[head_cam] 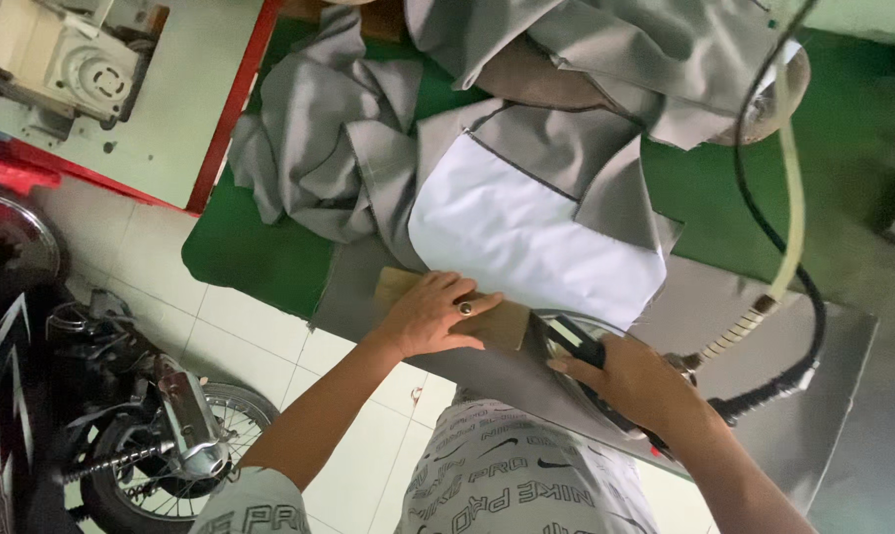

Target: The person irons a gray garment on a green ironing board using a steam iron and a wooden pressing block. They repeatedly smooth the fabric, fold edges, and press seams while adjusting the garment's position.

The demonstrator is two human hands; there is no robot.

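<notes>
On the green ironing table (250,262), keep your left hand (429,314) flat on the cardboard template (497,321) beside the white pocket lining (526,232); your right hand (633,381), clamped on the steam iron (578,346), should glide along the template's edge.

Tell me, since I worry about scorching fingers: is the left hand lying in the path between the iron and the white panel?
Partly. The left hand presses a brown card flat on the grey cloth, right beside the iron gripped by the right hand. The white panel lies just beyond both.
</notes>
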